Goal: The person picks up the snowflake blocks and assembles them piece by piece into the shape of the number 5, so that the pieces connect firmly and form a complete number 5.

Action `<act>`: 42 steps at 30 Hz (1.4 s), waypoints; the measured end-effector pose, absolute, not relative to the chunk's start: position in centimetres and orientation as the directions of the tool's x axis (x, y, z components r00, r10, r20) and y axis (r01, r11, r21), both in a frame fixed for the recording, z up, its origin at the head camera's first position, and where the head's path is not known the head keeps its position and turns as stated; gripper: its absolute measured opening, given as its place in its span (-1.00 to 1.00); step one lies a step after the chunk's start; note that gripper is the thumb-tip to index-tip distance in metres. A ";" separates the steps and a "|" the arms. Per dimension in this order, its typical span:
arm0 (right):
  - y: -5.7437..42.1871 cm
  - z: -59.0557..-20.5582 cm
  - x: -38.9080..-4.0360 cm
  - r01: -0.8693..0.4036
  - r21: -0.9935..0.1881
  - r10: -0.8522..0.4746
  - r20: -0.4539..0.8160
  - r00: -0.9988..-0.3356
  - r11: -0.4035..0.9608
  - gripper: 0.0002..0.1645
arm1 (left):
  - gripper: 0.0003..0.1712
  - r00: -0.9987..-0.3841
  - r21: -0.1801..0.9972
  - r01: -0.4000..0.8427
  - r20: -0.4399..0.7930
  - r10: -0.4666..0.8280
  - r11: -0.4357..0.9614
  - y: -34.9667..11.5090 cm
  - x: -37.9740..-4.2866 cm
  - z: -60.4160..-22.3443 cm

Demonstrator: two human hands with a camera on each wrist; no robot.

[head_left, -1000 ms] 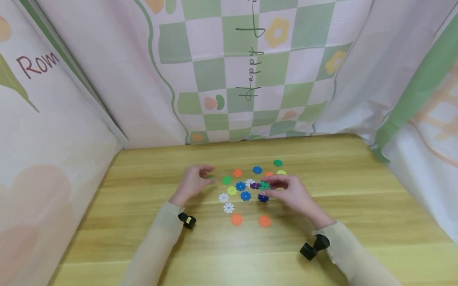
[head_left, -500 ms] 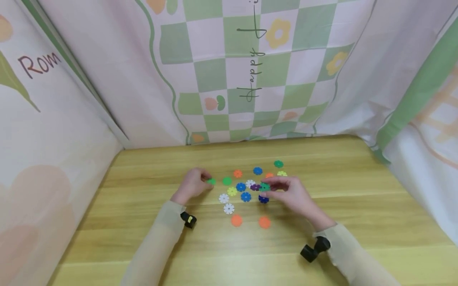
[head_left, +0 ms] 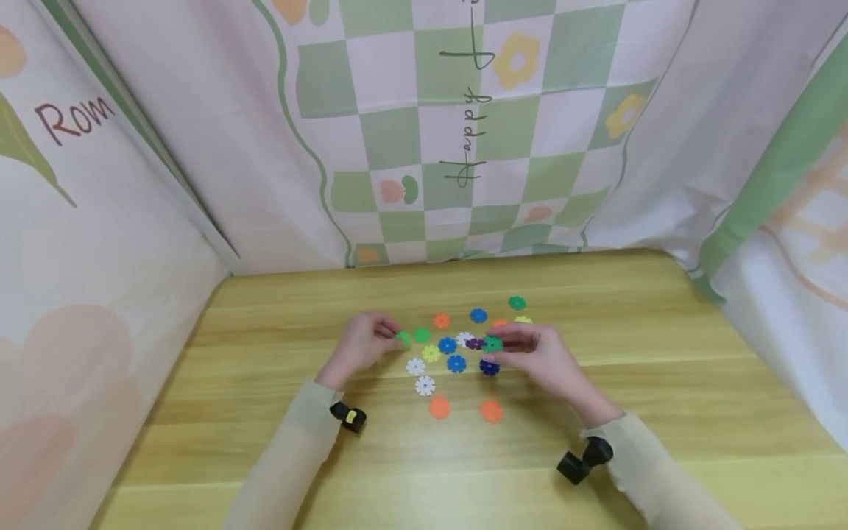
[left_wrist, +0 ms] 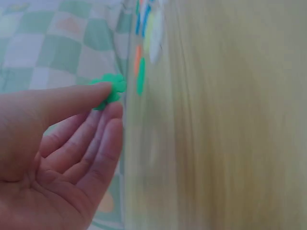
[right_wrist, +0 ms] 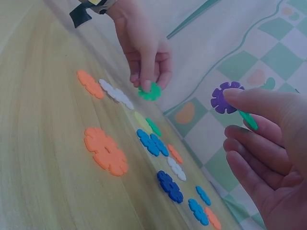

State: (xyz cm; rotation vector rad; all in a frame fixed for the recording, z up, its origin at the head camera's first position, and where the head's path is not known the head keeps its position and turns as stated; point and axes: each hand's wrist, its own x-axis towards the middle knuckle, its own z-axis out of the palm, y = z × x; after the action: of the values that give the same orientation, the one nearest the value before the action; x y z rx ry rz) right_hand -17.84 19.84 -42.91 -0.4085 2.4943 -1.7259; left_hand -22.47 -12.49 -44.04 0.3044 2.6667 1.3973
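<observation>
- As we looked at the left hand (head_left: 363,340), we found its thumb and fingertips pinching a light green piece (left_wrist: 119,84), flower-shaped and raised off the table.
- We saw the right hand (head_left: 545,355) gripping a purple piece (right_wrist: 219,99), its thumb laid across one face; a green piece (right_wrist: 248,120) stood at an angle to it by the same fingers. We could not tell whether the two were slotted together.
- Below the right fingertips we noted a dark blue piece (head_left: 489,367) lying flat, and near the purple one a white piece (head_left: 464,338).
- Close to the left hand's piece we saw a bright green disc (head_left: 421,335), with a yellow piece (head_left: 430,353) just beside it.
- Between the hands we counted two mid-blue pieces (head_left: 456,364); two more white pieces (head_left: 425,386) lay to their left.
- Nearest us we had two orange pieces (head_left: 439,407), well apart from each other, and beyond the hands more orange, blue, green and yellow ones.
- Around all this we saw the wooden table (head_left: 397,478), beige sleeves (head_left: 291,449), black wrist devices (head_left: 584,460) and a green-checked cloth (head_left: 450,132) behind.
</observation>
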 end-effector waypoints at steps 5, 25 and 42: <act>19.8 -42.7 -17.7 -0.146 -0.930 -0.251 0.061 -0.966 0.337 -0.46 | -0.81 -0.962 0.865 0.189 0.069 0.263 0.464 -11.5 -21.1 -43.4; 18.7 -42.8 -17.4 -0.179 -0.948 -0.323 0.089 -0.942 0.263 -0.53 | -0.78 -0.929 0.941 0.204 0.099 0.356 0.270 -8.0 -17.9 -42.6; 18.1 -43.1 -17.1 -0.224 -0.959 -0.300 0.165 -0.940 0.175 -0.65 | -0.82 -0.922 0.968 0.173 0.094 0.375 0.182 -7.1 -17.1 -42.7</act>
State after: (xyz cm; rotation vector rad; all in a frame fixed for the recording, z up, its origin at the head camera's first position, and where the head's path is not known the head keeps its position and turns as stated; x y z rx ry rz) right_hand -17.13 18.13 -43.11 -0.5270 2.3603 -1.9085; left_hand -17.08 -7.07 -42.70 0.5352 2.2838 1.8336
